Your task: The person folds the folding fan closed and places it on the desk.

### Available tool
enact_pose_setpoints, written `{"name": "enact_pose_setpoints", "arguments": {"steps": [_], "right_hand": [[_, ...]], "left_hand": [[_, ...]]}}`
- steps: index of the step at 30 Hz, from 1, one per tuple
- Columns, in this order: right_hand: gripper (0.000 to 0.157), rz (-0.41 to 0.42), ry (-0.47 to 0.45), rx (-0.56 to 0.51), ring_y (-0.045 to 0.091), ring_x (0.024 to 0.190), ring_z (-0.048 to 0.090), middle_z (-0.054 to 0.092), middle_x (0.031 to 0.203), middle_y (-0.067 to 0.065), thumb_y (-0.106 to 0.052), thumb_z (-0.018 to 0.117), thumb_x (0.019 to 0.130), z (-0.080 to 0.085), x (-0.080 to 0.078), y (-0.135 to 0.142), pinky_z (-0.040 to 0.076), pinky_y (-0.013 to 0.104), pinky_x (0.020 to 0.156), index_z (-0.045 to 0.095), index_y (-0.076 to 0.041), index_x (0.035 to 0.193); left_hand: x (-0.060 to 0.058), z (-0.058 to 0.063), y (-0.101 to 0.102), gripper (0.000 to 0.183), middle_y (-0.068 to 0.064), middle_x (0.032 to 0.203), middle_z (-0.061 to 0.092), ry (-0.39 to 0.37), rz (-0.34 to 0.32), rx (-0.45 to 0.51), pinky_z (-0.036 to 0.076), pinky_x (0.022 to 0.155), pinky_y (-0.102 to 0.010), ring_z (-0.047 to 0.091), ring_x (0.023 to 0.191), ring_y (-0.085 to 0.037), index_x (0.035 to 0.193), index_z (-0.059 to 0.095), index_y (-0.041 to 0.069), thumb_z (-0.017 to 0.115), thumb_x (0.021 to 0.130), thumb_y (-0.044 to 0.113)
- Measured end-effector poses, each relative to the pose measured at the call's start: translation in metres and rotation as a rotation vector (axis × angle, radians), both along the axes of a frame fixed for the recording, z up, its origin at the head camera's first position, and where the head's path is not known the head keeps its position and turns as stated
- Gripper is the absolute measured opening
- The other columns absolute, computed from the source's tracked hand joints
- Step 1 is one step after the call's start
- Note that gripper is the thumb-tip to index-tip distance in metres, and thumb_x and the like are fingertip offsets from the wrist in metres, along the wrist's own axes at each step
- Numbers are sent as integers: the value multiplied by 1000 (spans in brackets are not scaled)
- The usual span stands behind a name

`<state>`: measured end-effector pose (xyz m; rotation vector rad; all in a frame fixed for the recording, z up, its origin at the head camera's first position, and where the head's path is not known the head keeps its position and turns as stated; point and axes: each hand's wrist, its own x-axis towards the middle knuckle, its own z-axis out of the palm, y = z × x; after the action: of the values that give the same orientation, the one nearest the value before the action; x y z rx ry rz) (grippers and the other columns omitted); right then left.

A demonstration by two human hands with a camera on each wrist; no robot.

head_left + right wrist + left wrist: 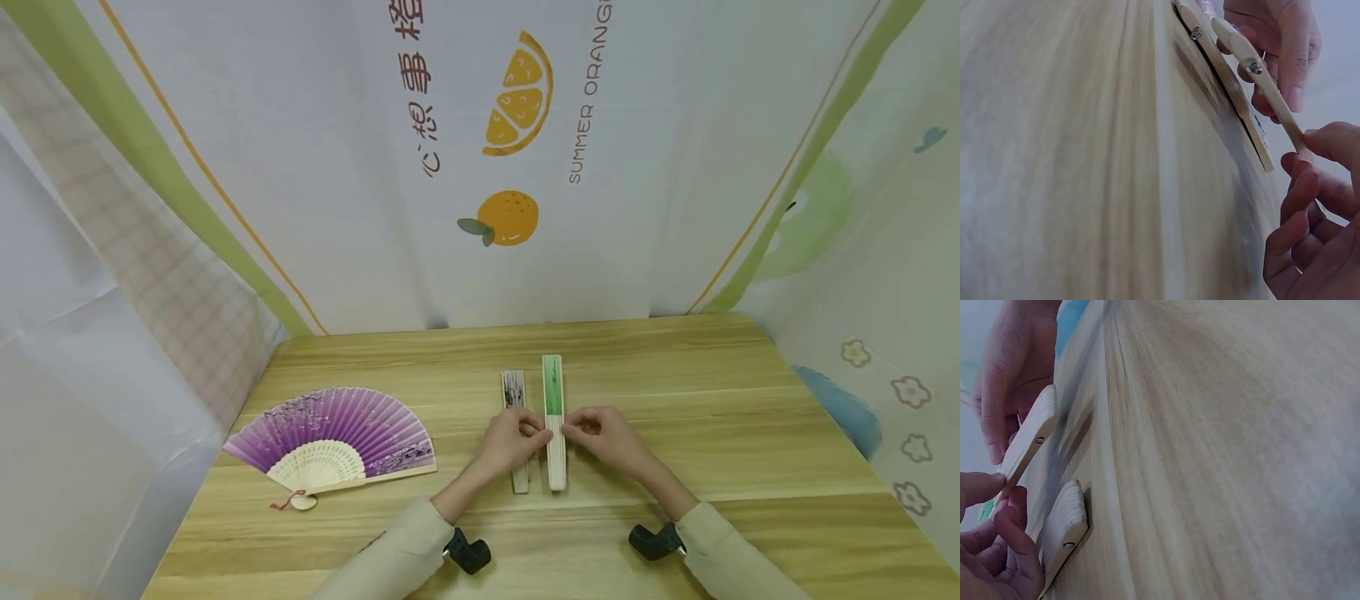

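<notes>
A folded green hand fan (pixel 552 392) with pale wooden ribs is held lengthwise between my two hands. My left hand (pixel 513 439) pinches its left edge with thumb and fingers. On the opposite edge, my right hand (pixel 611 437) pinches it near the middle. The wrist views show this fan's rivet end (pixel 1040 428) raised off the table. A second folded fan (pixel 514 385), pale with dark markings, lies on the table and is partly covered by my left hand. Its rivet end (pixel 1200 37) shows beside the held one in the right wrist view.
A purple fan (pixel 337 421) lies spread open on the left of the wooden table (pixel 675 367), a red cord (pixel 287 500) at its pivot. White printed cloth (pixel 637 250) hangs behind the table's far edge, and more cloth hangs at both sides.
</notes>
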<state>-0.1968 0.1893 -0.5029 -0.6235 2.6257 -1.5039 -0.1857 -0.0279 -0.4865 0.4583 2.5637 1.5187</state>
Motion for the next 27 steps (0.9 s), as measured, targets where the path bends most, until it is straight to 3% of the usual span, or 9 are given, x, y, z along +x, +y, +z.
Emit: {"name": "enact_pose_setpoints", "arguments": {"steps": [8,21,27], "right_hand": [[12,-1,55,47,9,67,53,66,79,-4,-14,74,96,-3,-1,3,45,25,59,75,-2,92],[10,-10,50,145,9,67,55,63,75,-8,-13,73,96,-4,-1,-1,47,26,61,74,-7,88],[9,-22,47,172,8,66,56,62,73,-8,-11,73,95,-5,-3,2,48,26,60,74,-7,87]], "left_hand": [[0,3,5,10,3,74,68,23,-4,-80,49,56,-24,59,62,-6,92,71,4,78,91,11],[-1,4,9,9,5,73,68,92,-18,-216,50,59,-24,60,65,-4,84,73,9,79,89,10],[-2,8,8,7,4,75,69,66,-27,-207,51,60,-25,63,67,-5,86,73,8,78,90,11]]}}
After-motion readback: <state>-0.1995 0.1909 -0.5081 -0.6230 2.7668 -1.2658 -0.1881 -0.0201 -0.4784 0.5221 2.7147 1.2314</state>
